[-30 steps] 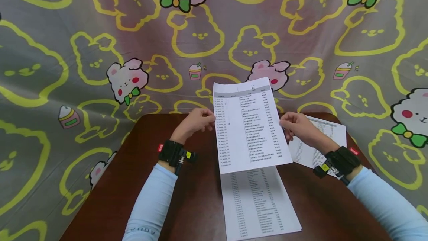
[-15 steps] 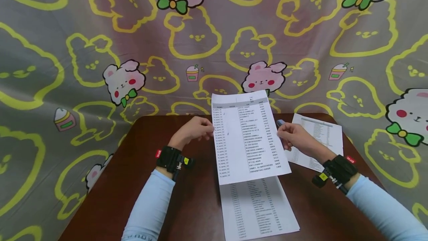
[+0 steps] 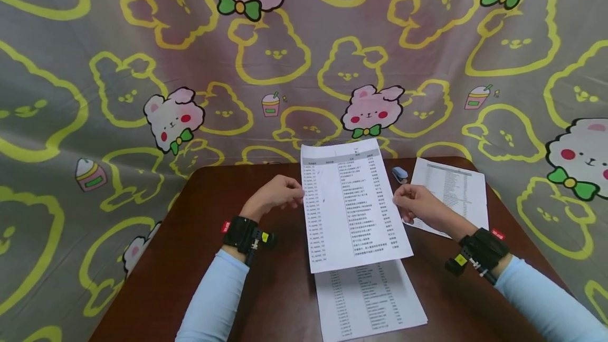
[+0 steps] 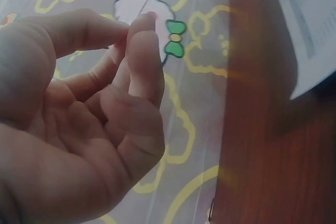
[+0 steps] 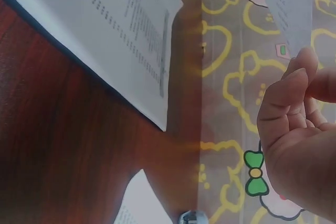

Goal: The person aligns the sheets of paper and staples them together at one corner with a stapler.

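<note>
I hold a printed sheet [image 3: 353,205] above the dark brown table [image 3: 285,289], tilted with its top edge away from me. My left hand [image 3: 280,194] pinches its left edge between thumb and fingers [image 4: 139,45]. My right hand [image 3: 415,202] pinches the right edge [image 5: 294,9]. Under the held sheet lies a second printed sheet [image 3: 370,300], flat near the table's front. A third printed sheet [image 3: 451,191] lies at the back right, partly behind my right hand.
A small blue stapler [image 3: 400,174] sits at the table's far edge between the held sheet and the right sheet. A grey cloth with bunny prints [image 3: 285,51] hangs behind and around the table. Black wrist bands [image 3: 244,234] sit on both light-blue sleeves.
The held sheet has come down and toward the table, both hands lowering with it. The stapler behind it has come into sight.
</note>
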### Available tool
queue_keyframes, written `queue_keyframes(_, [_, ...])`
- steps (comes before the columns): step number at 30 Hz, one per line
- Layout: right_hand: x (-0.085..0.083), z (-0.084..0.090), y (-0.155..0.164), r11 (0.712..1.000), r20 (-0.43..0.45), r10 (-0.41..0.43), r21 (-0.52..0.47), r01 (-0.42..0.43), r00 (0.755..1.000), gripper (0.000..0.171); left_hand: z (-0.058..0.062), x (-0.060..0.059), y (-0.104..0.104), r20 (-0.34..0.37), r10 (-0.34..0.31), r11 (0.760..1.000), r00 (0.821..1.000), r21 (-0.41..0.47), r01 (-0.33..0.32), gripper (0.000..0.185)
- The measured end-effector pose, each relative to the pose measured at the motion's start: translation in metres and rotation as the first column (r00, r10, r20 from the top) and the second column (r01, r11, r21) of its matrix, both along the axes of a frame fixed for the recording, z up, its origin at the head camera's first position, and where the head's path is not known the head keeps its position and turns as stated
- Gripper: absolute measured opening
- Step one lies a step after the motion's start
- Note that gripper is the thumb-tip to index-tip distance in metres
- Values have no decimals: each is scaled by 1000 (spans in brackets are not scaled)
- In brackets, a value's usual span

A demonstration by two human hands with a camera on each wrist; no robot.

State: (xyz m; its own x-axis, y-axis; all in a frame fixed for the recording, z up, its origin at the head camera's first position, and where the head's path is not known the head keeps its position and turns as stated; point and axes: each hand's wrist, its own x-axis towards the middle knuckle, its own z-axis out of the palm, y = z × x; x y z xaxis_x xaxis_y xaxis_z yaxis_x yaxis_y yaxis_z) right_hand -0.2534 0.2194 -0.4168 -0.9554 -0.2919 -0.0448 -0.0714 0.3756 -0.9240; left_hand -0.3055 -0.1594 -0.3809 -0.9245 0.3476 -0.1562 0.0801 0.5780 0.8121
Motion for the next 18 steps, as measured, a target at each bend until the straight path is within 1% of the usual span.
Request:
queue_keyframes(3, [0,-5,-1,1000,21,-14,7,14,1000,22,-3,1,0,-5,-11,1000,1000,-24,11,15])
queue_keyframes(7, [-1,-12,0,1000,45,-23,22,22,999,24,-7,3,1,-4,-7,999,1000,-42,7,15])
queue_keyframes(11, [-2,-18,2,999,51,-26,37,24,998,25,-11,3,1,16,-8,999,1000,-53,9,16])
queue_keyframes(18, [0,-24,3,997,101,-27,68,21,995,22,-20,3,2,55,-49,996,997,-72,53,16])
